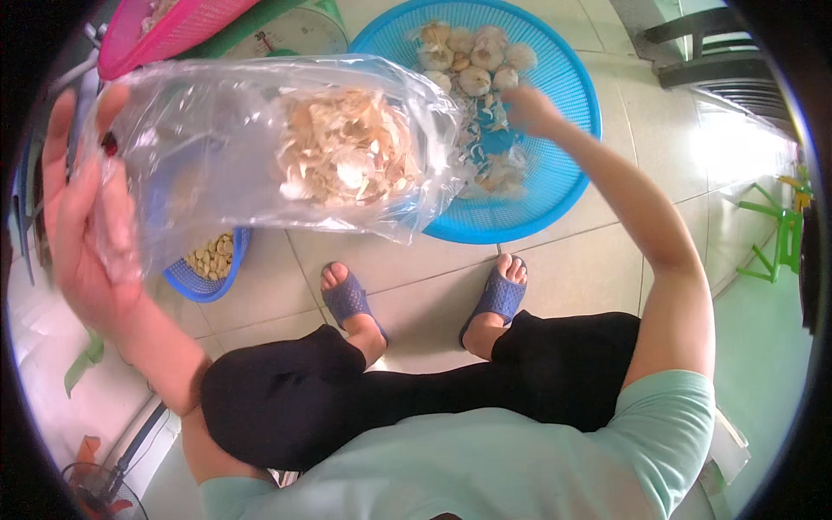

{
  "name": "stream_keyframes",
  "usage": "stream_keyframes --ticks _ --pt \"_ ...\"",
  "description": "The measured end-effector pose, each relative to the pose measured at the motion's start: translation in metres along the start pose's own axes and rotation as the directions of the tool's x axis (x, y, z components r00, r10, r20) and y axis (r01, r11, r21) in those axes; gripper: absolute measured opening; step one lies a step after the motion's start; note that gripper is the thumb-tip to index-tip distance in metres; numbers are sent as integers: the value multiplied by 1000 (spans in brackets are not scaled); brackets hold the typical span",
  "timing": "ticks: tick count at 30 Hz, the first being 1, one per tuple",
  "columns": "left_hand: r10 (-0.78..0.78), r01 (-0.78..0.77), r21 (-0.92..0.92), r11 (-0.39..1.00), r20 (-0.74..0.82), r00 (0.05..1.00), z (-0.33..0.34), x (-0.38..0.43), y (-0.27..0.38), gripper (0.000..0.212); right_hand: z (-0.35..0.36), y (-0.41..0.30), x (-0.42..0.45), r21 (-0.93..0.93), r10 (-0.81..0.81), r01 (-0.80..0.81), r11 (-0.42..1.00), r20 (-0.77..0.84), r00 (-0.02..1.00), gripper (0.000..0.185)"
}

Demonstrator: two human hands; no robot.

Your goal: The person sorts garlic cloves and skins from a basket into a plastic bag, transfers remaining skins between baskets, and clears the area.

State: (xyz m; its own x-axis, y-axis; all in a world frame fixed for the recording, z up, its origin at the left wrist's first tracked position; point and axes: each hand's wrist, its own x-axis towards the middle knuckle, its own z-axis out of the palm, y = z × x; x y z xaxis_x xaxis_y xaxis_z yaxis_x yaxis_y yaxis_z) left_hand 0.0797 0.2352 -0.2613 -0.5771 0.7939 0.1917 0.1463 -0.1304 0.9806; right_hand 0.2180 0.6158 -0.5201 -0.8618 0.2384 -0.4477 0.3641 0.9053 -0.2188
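My left hand [97, 240] grips the top of a clear plastic bag [221, 143], held up at the left. Papery garlic skins [348, 153] fill the far end of the bag, which overlaps the rim of a wide blue plastic basket [552, 188]. Inside the basket are several whole garlic bulbs [487, 55] towards the back, and loose skins [497, 175] lie closer to me. My right hand [530, 110] is over the basket, just beside the bulbs. Blur hides its fingers, so whether they hold anything is unclear.
Partly behind the bag, a small blue basket [242, 250] contains peeled garlic cloves [213, 257]. A pink basket [188, 36] stands at the upper left by a green dial scale [292, 32]. My sandalled feet [351, 296] rest on floor tiles. A green stool [788, 240] is far right.
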Motion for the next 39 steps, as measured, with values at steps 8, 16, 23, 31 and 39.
stream_keyframes --ticks 8,16,23,31,39 --pt "-43 159 283 946 -376 926 -52 -90 28 53 65 -40 -22 91 -392 397 913 -62 918 27" --pt "409 163 619 768 -671 619 8 -87 -13 47 62 -73 -23 162 -405 384 909 118 907 29" --pt "-323 397 25 917 -534 781 48 -61 -14 42 66 -55 12 -118 -373 354 928 -266 889 34" --pt "-655 661 -43 750 -196 730 8 -60 -47 43 37 -62 38 24 -217 218 976 -44 975 31" --pt "-702 707 7 707 -113 703 -6 -67 -86 44 65 -76 60 -201 -284 224 954 -355 891 59"
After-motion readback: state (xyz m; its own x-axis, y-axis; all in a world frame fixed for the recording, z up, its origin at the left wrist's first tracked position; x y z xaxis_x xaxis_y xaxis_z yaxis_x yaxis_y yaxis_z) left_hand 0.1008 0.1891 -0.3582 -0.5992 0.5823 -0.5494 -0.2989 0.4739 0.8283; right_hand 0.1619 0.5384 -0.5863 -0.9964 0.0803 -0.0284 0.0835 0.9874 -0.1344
